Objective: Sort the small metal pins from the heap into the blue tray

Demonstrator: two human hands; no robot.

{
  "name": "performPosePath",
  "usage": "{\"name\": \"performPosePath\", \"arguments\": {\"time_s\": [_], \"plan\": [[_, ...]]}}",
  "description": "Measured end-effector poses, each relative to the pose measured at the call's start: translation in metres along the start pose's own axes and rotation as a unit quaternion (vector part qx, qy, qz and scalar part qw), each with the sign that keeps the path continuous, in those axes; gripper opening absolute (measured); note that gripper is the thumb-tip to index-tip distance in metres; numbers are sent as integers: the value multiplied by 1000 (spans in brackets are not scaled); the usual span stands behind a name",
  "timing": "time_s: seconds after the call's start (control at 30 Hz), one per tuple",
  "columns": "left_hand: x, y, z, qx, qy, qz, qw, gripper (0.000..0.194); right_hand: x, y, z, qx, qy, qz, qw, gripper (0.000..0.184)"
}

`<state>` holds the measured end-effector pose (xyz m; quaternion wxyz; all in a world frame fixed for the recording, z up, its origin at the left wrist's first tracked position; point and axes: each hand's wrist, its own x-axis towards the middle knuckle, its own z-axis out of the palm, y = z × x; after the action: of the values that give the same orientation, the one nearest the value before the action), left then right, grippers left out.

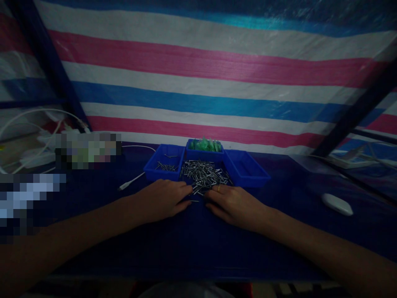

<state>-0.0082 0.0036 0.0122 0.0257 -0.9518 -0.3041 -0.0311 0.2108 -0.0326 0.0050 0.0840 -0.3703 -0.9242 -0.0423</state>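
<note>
A loose pile of thin silvery metal pieces that look like nails or screws (203, 174) lies on the dark blue table between several blue trays. My left hand (166, 198) rests at the pile's near left edge, its thumb apart from its fingers. One single metal piece (194, 201) lies beside that thumb tip. Across from it, my right hand (232, 203), with a ring on one finger, reaches to the pile's near right edge. Its fingers are bent and its thumb stands apart; the fingertips are dim. I see nothing held in either hand.
The left blue tray (149, 167) holds some metal pieces. Green plastic-looking items (204, 145) fill the back tray, and another blue tray (248, 167) stands right. A white cable plug (125, 185) lies left. A white mouse-like object (337, 204) sits right. Striped sheeting (217, 80) hangs behind.
</note>
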Motion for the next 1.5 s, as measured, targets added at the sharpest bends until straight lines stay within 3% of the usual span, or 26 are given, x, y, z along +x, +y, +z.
{"name": "performPosePath", "arguments": {"time_s": [0.3, 0.6, 0.87, 1.07, 1.3, 1.5], "plan": [[2, 6, 6, 28, 26, 48, 998, 6, 0, -2, 1, -4, -7, 3, 1000, 12], [2, 5, 9, 71, 51, 20, 996, 8, 0, 3, 2, -7, -3, 26, 1000, 20], [2, 17, 9, 62, 71, 63, 994, 9, -1, -2, -1, 28, -3, -2, 1000, 19], [3, 17, 13, 21, 81, 66, 994, 10, -2, -6, -4, 53, -25, -34, 998, 14], [3, 20, 13, -57, 108, 69, 990, 15, -2, -4, -2, 73, -8, -24, 997, 12], [4, 17, 10, -171, 149, 43, 973, 9, 1, -3, -4, 144, -20, 14, 989, 14]]}}
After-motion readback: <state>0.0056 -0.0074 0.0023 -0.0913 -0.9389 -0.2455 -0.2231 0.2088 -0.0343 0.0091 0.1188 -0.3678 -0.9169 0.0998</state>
